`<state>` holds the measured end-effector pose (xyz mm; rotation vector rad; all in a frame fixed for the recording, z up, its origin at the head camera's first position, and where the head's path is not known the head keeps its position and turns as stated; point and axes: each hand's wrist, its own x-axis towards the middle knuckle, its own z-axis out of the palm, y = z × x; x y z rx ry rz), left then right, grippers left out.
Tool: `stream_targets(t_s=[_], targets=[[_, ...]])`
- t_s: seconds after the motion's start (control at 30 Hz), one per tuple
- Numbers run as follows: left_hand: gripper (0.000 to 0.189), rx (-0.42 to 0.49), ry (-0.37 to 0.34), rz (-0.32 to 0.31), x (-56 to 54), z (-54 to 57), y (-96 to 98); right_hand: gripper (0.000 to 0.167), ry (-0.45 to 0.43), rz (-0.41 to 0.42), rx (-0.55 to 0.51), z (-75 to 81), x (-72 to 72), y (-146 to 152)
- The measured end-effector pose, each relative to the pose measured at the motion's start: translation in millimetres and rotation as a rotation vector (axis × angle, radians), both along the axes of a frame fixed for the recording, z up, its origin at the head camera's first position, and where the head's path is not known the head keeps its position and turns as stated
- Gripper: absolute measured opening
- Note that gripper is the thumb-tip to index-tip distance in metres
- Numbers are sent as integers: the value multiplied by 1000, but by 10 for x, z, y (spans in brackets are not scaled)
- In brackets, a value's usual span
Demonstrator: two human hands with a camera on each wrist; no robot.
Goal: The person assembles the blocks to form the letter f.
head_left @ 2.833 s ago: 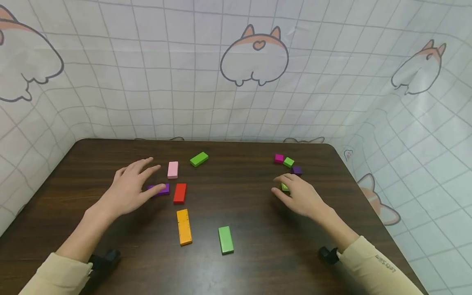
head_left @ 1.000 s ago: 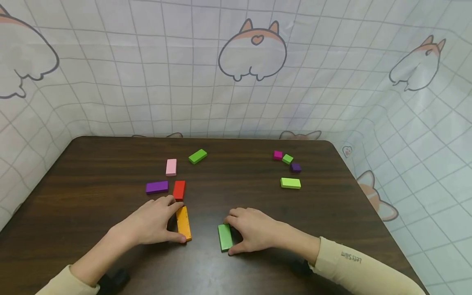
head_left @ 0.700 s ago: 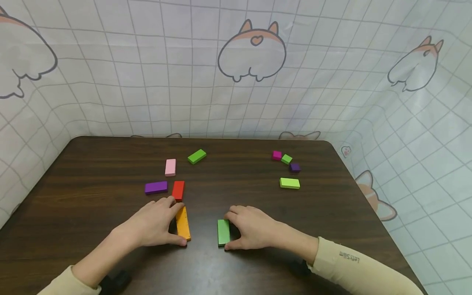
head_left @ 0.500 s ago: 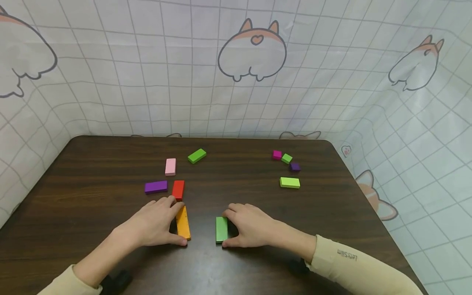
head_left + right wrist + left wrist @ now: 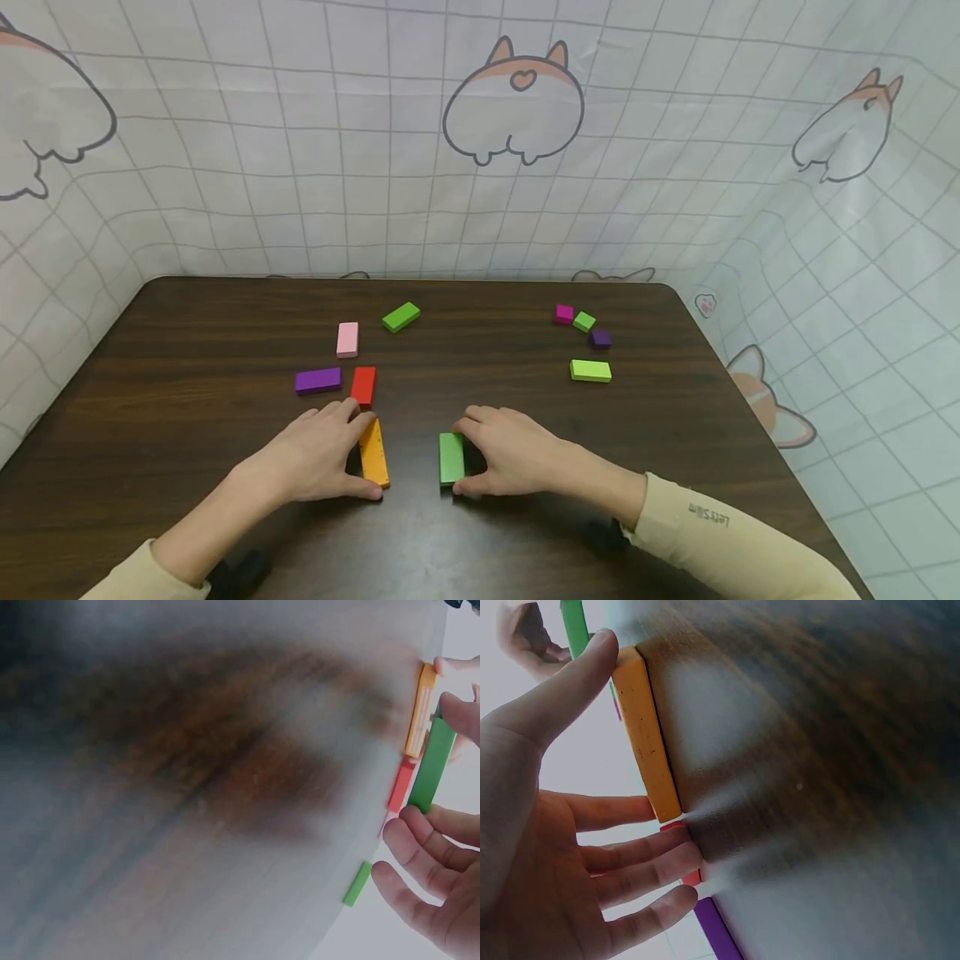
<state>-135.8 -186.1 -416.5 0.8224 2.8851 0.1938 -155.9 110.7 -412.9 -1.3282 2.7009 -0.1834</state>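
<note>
Left hand [image 5: 311, 454] pinches orange block [image 5: 374, 456] by its ends on brown surface [image 5: 510, 358]; right hand [image 5: 517, 452] pinches green block [image 5: 452, 457] likewise, apart, to its right. White checked cloth [image 5: 330, 183] behind.

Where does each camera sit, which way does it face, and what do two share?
Head: on the head, looking forward and down at the table; left hand, right hand and forearms show.
Left wrist: on that wrist, facing the orange block; the left hand and part of the right hand show.
Right wrist: on that wrist, facing the held green block; the right hand and part of the left hand show.
Both wrist views share those two blocks and the red block.
</note>
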Motion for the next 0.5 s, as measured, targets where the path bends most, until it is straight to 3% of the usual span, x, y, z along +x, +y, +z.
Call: stream_targets(t_s=[0.23,0.5], targets=[[99,-2,3,-8,2,-5,3,63,-9,-9,-8,2,-12,-7],[99,-3,-6,5,12,-11,-3,66,-16,-9,58,-93,-20,-15]])
